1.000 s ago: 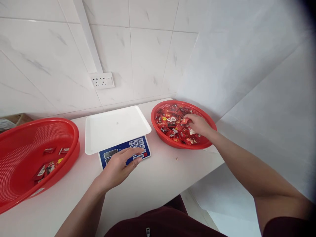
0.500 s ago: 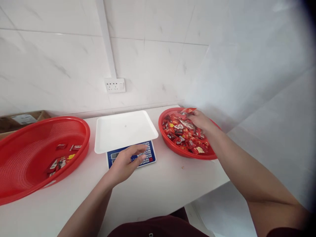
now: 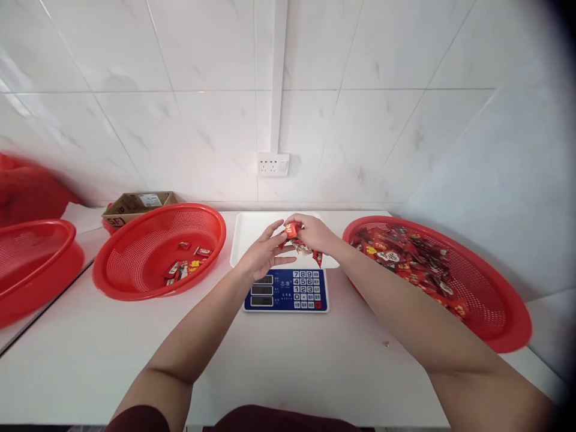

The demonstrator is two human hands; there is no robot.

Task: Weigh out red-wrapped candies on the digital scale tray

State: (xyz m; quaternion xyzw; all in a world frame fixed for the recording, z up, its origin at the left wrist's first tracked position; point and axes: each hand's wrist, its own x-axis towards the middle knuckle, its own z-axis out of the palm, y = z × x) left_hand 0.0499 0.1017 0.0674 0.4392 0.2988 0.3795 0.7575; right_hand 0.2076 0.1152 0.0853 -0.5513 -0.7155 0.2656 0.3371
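Note:
My right hand is closed around a bunch of small red candy packets, held just above the white tray of a blue-faced digital scale. My left hand meets it from the left, fingers curled against the packets at the tray's front edge. To the right stands a red mesh basket piled with several red packets. A second red basket on the left holds a few packets.
A third red basket sits at the far left on a neighbouring surface. A cardboard box stands behind the left basket. A wall socket is above the scale. A small crumb lies on the white counter.
My right hand lifted packets out of the right basket and carried them left over the scale tray. My left hand rose from the keypad to meet it. The view swung to face the wall squarely.

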